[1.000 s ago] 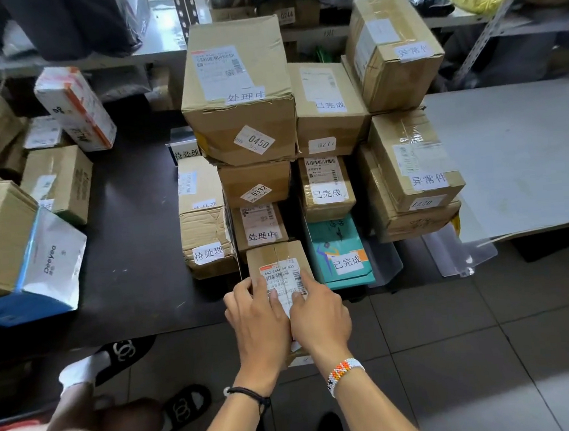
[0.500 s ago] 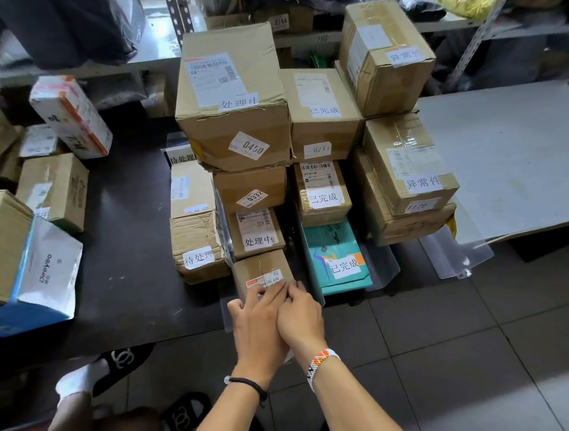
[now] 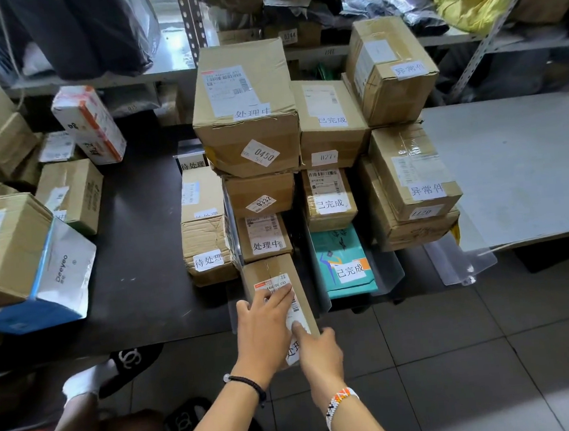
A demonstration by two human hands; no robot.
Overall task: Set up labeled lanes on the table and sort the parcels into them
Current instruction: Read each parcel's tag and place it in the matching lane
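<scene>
Atop cardboard parcel [image 3: 267, 268]: left hand [image 3: 264, 334], right hand [image 3: 319, 351]

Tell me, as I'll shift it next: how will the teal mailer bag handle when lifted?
The teal mailer bag lies flat and wrinkled, so probably floppy and light. Its smooth plastic-looking skin may slip in a loose grip.

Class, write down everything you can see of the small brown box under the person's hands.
The small box is plain brown cardboard with a seam along its top and a white shipping label with a red strip and barcode. It lies at the front edge of the dark table, sticking out past it. The left hand lies flat on the label; the right hand presses a second, half-hidden label with a fingertip.
</scene>
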